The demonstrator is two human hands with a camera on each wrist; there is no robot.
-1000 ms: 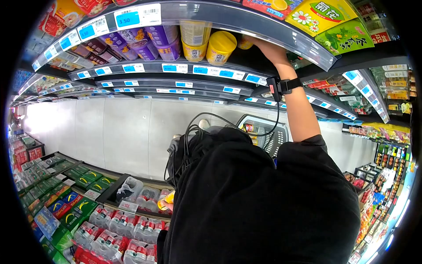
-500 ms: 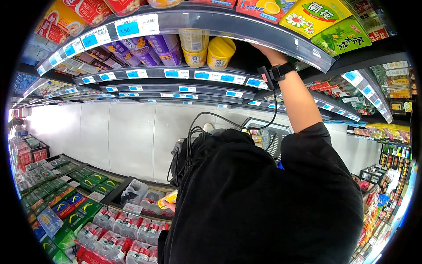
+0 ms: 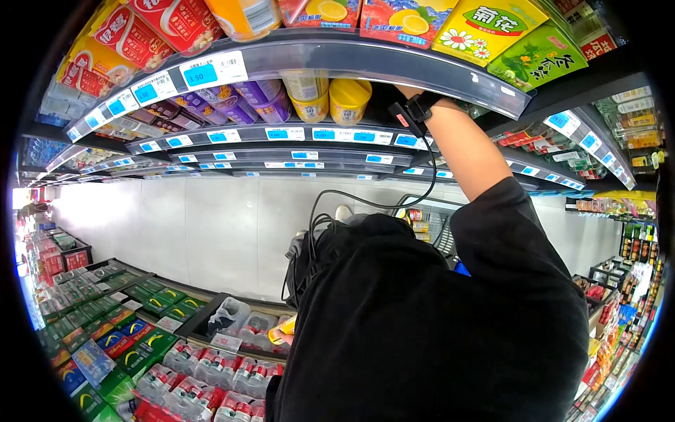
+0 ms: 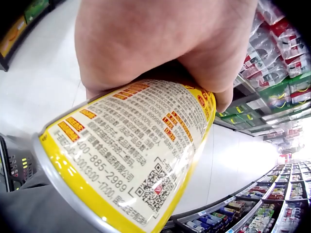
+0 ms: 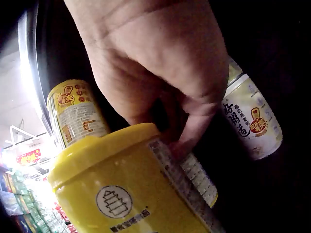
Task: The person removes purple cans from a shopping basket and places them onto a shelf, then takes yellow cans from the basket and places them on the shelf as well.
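Note:
My left hand (image 4: 165,43) grips a yellow and white can (image 4: 126,141) printed with small text and a square code. In the head view, that can (image 3: 283,328) shows at my left side. My right hand (image 5: 160,63) reaches under a shelf, its fingers curled downward behind a yellow-lidded tub (image 5: 121,189). A can with printed text (image 5: 199,179) lies right at its fingertips; whether they hold it I cannot tell. A yellow can (image 5: 77,111) and a white can (image 5: 255,121) stand on either side. In the head view, the shelf edge hides most of the right hand.
Price labels line the curved shelf edge (image 3: 302,67) above my right forearm. Purple cans (image 3: 264,102) and a yellow tub (image 3: 349,102) stand on the shelf below. A basket (image 3: 439,225) with several cans is by my legs. Bottle packs (image 3: 204,373) fill the lower left.
The right hand has moved left and deeper under the shelf, so less of it shows. The head view has shifted slightly. The left hand keeps hold of its can.

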